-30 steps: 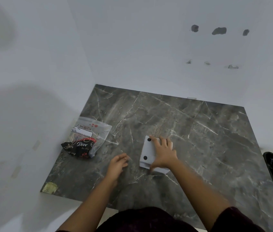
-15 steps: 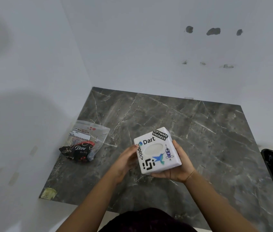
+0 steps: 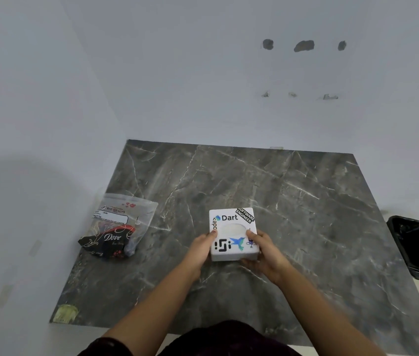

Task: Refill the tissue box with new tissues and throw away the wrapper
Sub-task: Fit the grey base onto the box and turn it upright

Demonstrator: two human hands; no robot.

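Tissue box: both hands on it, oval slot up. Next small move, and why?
Probably let go with the left hand and reach for the tissue pack lying to the left. The tissue box sits slot-up between both hands, right hand on its other side, no tissue showing in the slot, and the pack looks unopened.

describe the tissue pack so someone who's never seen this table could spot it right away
Start at the dark marble table and go to its left edge, beside the white wall. There lies a clear plastic tissue pack, well left of the white sticker-covered tissue box held in both hands. Its black and red "Dove" print and white label set it apart.
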